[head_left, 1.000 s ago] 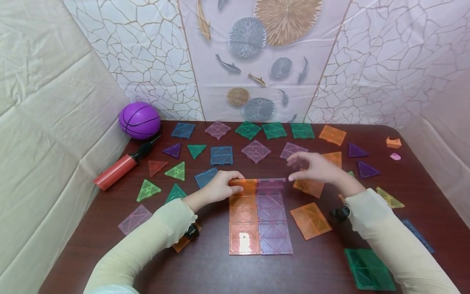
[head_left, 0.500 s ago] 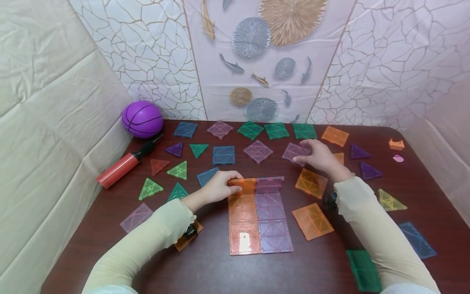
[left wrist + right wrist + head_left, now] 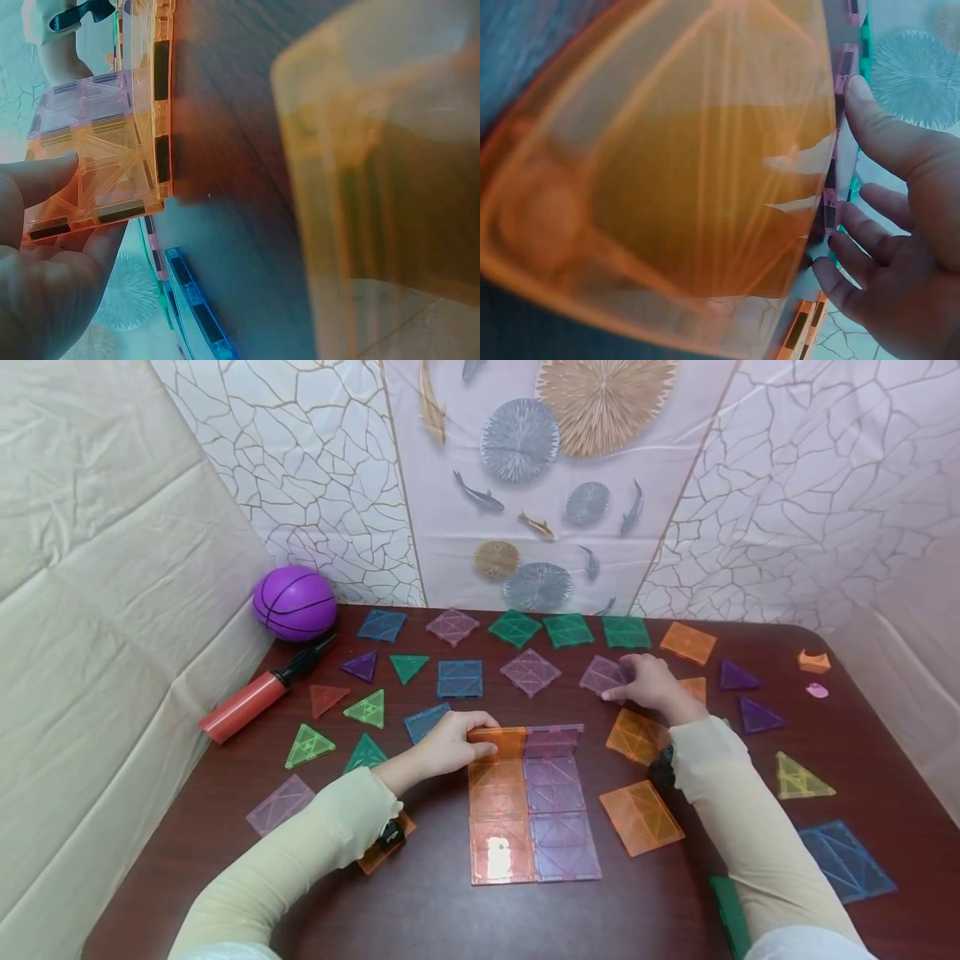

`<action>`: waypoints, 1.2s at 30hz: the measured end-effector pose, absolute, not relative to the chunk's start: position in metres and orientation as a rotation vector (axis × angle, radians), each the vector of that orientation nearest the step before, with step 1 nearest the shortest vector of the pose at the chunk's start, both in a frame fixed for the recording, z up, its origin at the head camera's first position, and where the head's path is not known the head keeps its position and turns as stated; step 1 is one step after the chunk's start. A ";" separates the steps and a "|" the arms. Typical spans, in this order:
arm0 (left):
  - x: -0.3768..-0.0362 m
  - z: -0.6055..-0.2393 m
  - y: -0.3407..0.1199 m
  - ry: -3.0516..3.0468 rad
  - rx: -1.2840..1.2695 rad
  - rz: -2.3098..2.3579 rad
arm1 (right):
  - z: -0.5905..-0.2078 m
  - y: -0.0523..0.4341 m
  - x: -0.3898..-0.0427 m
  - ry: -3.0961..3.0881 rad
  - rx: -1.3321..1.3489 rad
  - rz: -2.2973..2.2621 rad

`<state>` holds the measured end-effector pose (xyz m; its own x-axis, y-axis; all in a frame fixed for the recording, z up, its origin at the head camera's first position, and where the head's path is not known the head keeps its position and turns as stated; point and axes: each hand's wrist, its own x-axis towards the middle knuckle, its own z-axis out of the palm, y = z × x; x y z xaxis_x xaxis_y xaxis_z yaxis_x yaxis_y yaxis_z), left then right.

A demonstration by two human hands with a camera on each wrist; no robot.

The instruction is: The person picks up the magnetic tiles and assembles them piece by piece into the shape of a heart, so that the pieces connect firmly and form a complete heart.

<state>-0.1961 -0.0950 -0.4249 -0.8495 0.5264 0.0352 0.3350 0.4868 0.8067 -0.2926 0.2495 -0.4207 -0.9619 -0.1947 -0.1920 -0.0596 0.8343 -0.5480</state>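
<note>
My left hand (image 3: 450, 743) is near the middle of the picture, and it pinches the standing orange tile (image 3: 506, 741). My thumb is on one side of it and my fingers curl behind it. A standing purple tile (image 3: 553, 741) is right beside it, to the right. In front of them, a flat block of four tiles (image 3: 553, 783), orange and purple, lies on the brown table (image 3: 420, 918). My right hand (image 3: 652, 683) is right of the middle and higher up, at a loose pink tile (image 3: 602, 673). My thumb and fingers are bent and a little apart around its edge; I can't tell if they hold it tight. Below that hand are an orange tile (image 3: 632, 735) and, lower, a bigger orange one (image 3: 640, 818). A purple ball (image 3: 295, 602) sits at the upper left, with a red pump (image 3: 246, 705) just under it. A yellow triangle (image 3: 804, 777) lies far to the right.
</note>
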 end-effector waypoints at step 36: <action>-0.198 -0.427 -0.095 2.515 0.762 1.271 | -0.387 0.217 -0.201 2.607 -0.090 -1.262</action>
<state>-0.1977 -0.0952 -0.4274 -0.8409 0.5401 0.0343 0.3480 0.4911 0.7986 -0.2009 0.2173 -0.3866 -0.9686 -0.1601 -0.1905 0.0501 0.6245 -0.7795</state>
